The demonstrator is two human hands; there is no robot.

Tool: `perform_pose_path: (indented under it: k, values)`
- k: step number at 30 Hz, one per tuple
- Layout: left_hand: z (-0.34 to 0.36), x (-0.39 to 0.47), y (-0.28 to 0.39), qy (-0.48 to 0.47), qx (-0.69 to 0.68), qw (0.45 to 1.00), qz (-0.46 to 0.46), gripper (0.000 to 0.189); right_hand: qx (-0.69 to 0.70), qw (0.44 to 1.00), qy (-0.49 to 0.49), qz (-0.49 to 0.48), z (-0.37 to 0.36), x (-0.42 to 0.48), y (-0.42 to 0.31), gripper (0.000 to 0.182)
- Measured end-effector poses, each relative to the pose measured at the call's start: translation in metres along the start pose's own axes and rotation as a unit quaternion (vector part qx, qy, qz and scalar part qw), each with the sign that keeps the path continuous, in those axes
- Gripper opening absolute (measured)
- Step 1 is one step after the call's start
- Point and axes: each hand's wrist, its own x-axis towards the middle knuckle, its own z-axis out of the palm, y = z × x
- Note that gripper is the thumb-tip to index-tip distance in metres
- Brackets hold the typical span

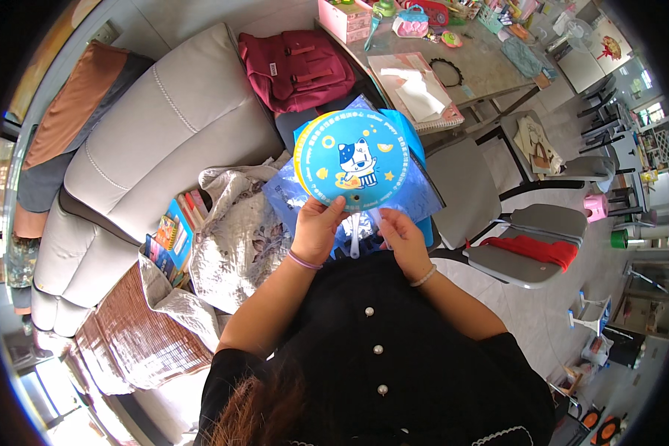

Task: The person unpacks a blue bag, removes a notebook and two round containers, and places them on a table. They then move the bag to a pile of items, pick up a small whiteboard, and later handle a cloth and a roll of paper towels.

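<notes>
Round blue plastic hand fans (359,153), overlapped in a stack, are held up before my chest. The front one bears a cartoon dog, and a yellow rim shows behind it at the left. My left hand (319,226) pinches the lower left edge, thumb in front. My right hand (401,237) holds a pale translucent handle at the lower right. Another white handle (355,237) hangs down between my hands. Behind the fans lies a shiny blue plastic bag (284,192), partly hidden by them.
A grey leather sofa (167,128) with a crumpled floral quilt (240,245) and books (177,234) is at the left. A red backpack (298,69) lies beside a cluttered table (482,83). Grey chairs (460,195) stand at the right, one with a red cloth (535,251).
</notes>
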Motion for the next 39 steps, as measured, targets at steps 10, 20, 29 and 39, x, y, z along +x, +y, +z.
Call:
perform_pose_path:
  k: [10, 20, 29, 39]
  values:
    - [0.009, -0.001, -0.014, 0.098, 0.103, 0.986, 0.085, 0.017, -0.371, 0.900, 0.006, -0.228, 0.019, -0.002, -0.020, 0.043]
    - [0.027, -0.010, -0.017, 0.020, 0.077, 0.993, 0.084, 0.019, -0.310, 0.916, 0.087, -0.241, 0.015, 0.003, -0.012, 0.024]
    - [0.010, 0.003, -0.014, 0.058, 0.117, 0.984, 0.123, 0.025, 0.039, 0.992, 0.083, -0.086, 0.006, 0.002, -0.010, 0.019]
    - [-0.031, 0.006, 0.015, 0.066, 0.158, 0.964, 0.202, 0.057, 0.126, 0.985, 0.109, -0.039, -0.021, 0.004, -0.008, 0.011]
